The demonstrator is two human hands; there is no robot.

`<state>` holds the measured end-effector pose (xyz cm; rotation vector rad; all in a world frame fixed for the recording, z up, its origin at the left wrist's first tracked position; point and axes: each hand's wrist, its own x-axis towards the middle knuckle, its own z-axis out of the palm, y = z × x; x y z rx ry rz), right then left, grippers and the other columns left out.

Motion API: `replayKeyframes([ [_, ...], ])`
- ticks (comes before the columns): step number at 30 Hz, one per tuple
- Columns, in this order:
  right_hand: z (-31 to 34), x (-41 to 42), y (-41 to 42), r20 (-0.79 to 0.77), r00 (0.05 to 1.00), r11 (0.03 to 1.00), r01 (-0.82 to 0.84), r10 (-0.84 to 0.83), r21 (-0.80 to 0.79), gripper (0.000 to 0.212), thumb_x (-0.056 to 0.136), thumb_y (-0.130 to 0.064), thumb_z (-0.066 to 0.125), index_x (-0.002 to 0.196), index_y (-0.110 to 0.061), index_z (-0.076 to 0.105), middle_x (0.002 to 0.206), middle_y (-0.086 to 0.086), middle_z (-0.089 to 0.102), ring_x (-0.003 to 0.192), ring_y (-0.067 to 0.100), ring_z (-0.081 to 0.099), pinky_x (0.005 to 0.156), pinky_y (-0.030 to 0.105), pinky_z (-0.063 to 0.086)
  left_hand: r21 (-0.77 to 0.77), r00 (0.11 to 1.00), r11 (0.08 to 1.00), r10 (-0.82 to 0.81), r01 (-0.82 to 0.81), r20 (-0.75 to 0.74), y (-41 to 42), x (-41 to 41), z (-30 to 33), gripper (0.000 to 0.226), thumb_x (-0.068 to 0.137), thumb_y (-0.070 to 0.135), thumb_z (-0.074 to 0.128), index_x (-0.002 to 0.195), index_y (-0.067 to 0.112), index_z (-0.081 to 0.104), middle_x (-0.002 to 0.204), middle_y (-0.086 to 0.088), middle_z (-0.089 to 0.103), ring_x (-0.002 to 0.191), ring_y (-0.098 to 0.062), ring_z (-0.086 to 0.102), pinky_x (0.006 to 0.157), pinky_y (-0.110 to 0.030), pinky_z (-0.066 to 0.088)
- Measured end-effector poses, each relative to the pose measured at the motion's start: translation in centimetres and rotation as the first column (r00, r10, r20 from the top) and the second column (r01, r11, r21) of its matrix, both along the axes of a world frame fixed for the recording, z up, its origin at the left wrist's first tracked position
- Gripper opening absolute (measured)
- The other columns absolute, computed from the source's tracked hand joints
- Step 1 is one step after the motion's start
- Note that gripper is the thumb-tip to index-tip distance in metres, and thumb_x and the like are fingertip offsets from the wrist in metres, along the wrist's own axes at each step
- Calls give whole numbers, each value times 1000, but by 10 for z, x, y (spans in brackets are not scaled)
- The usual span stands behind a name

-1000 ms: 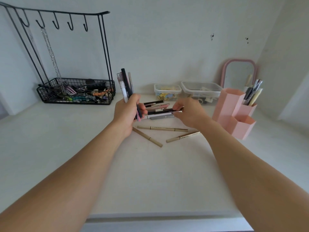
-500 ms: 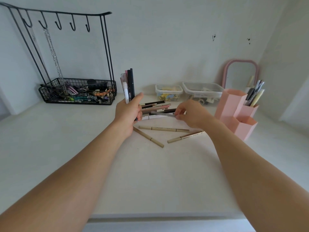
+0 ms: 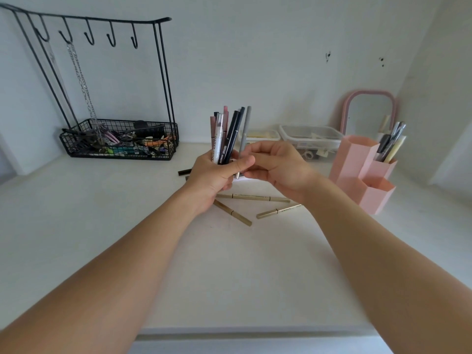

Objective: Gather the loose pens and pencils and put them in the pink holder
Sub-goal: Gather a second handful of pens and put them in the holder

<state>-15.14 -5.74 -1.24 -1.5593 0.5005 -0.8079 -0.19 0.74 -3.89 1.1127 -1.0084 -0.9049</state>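
Observation:
My left hand (image 3: 213, 178) grips an upright bundle of pens (image 3: 224, 134), black, white and pink ones standing above my fist. My right hand (image 3: 277, 166) pinches a grey pen (image 3: 245, 129) and holds it against that bundle. Three gold pencils lie on the white desk just below my hands: one (image 3: 252, 198) straight across, one (image 3: 233, 213) slanting, one (image 3: 278, 211) by my right wrist. A dark pen end (image 3: 184, 171) pokes out left of my left hand. The pink holder (image 3: 357, 169) stands at the right with several pens (image 3: 390, 144) in its rear cell.
A black wire rack (image 3: 120, 146) with hooks and a basket of small items stands back left. Two clear plastic boxes (image 3: 310, 136) sit at the back behind my hands. A pink-framed mirror (image 3: 367, 111) leans on the wall behind the holder. The desk's front edge (image 3: 255, 330) runs below.
My right hand has lifted a grey pen off the desk and brought it up to the bundle in my left hand. Most of the pens that lay between my hands are gone from view.

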Motion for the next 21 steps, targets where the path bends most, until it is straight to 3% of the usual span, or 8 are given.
replayKeyframes([
  [3, -1, 0, 1, -10, 1000, 999, -13, 13, 40, 7, 89, 3, 64, 90, -2, 70, 84, 12, 71, 74, 18, 70, 69, 23, 59, 13, 999, 999, -41, 41, 25, 0, 1, -1, 39, 56, 29, 90, 80, 18, 61, 57, 10, 46, 44, -6, 36, 46, -21, 27],
  [7, -2, 1, 2, -63, 997, 998, 56, -54, 32, 3, 85, -6, 73, 84, -8, 75, 76, 5, 73, 66, 13, 69, 61, 22, 56, 30, 992, 993, -113, 112, 51, -1, 1, -5, 45, 61, 19, 91, 93, 10, 61, 60, 5, 35, 48, -10, 29, 48, -25, 23],
  [11, -5, 3, 0, -122, 987, 993, 109, -102, 51, 11, 82, -17, 78, 86, -8, 74, 75, 5, 72, 65, 12, 65, 60, 22, 49, 54, 985, 992, -122, 116, 118, -3, 1, -7, 27, 79, 9, 84, 97, 10, 65, 53, 6, 49, 47, -12, 39, 46, -22, 35],
  [14, -3, -1, -4, -87, 994, 989, 73, -61, 130, 11, 86, -20, 74, 91, -10, 72, 79, 7, 70, 66, 13, 64, 59, 20, 49, 62, 989, 994, -100, 94, 105, -5, -2, -7, 18, 86, 14, 80, 91, 13, 62, 57, 2, 54, 49, -13, 45, 47, -22, 40],
  [16, -2, -3, -11, -69, 990, 983, 134, -126, 124, 13, 90, -21, 70, 96, -9, 72, 86, 6, 70, 71, 13, 63, 61, 22, 51, 43, 996, 998, -59, 56, 69, -8, -1, -7, 20, 90, 16, 76, 87, 15, 56, 57, 2, 53, 48, -13, 45, 48, -24, 41],
  [17, -4, -4, -16, -104, 973, 976, 213, -209, 37, 14, 92, -21, 69, 100, -9, 72, 89, 3, 70, 72, 12, 64, 63, 23, 53, 27, 999, 999, -36, 35, 34, -9, 1, -7, 19, 92, 17, 74, 87, 16, 55, 58, 3, 52, 49, -13, 45, 48, -25, 42],
  [19, -10, -6, -26, -236, 877, 880, 329, -419, -343, 14, 92, -20, 68, 104, -15, 73, 95, -5, 71, 73, 5, 62, 69, 20, 53, 1, 999, 1000, 26, -26, -47, -10, 7, -5, 18, 94, 18, 71, 88, 18, 54, 59, 4, 50, 51, -13, 46, 51, -26, 42],
  [21, -16, -8, -31, -335, 790, 743, 214, -514, -635, 17, 93, -19, 65, 109, -19, 72, 103, -10, 69, 77, 3, 60, 71, 13, 46, -12, 989, 995, 94, -96, -114, -11, 13, -3, 18, 96, 22, 70, 89, 19, 54, 60, 4, 48, 52, -13, 46, 54, -28, 43],
])
